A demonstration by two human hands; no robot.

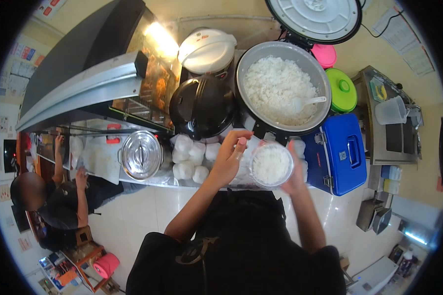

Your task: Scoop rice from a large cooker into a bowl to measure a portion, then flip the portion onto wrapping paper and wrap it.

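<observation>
A round clear plastic cup (271, 165) filled with white rice is in front of me, near the counter's front edge. My right hand (296, 171), slightly blurred, grips its right side. Just left of the cup, my left hand (232, 156) is raised with the fingers bent and the thumb apart; I see nothing in it. Beyond both hands stands a large open rice cooker (248, 107), its pot partly full of cooked rice (277, 84). A white rice paddle (306, 103) rests on the rice with its handle towards the right rim.
Wrapped white packets (190, 155) lie left of my hands, beside a lidded steel pot (140, 155). A black lidded cooker (203, 107) and glass food warmer (157, 84) stand behind. Right is a blue cooler box (339, 155). Another person (59, 206) works at far left.
</observation>
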